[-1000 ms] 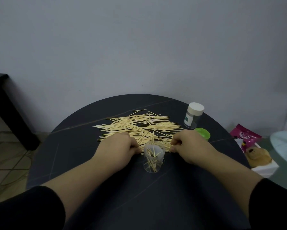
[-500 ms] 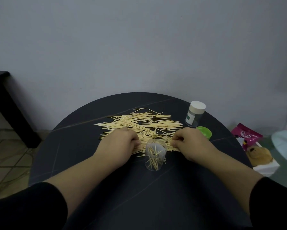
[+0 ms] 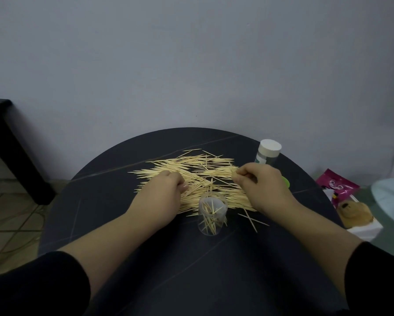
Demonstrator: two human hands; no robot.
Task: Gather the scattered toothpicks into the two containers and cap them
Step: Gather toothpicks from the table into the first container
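Observation:
A wide scatter of pale toothpicks [image 3: 191, 169] lies across the far half of the round dark table [image 3: 191, 270]. In front of the pile stands an open clear container [image 3: 212, 215] with several toothpicks leaning inside. A second container with a white cap [image 3: 268, 152] stands at the back right, and a green lid [image 3: 286, 182] peeks out behind my right hand. My left hand [image 3: 161, 195] rests on the pile's left side, fingers curled onto toothpicks. My right hand [image 3: 260, 185] pinches a few toothpicks at the pile's right side, slightly raised.
Two crossed toothpicks [image 3: 252, 218] lie apart, right of the clear container. Off the table's right edge sit a pink packet [image 3: 337, 185], a small plush toy [image 3: 353, 213] and a white box. A dark bench [image 3: 6, 144] stands at the left by the wall.
My right hand has moved away from the clear container toward the back right and lifted with a pinch of toothpicks. My left hand has shifted slightly farther into the pile.

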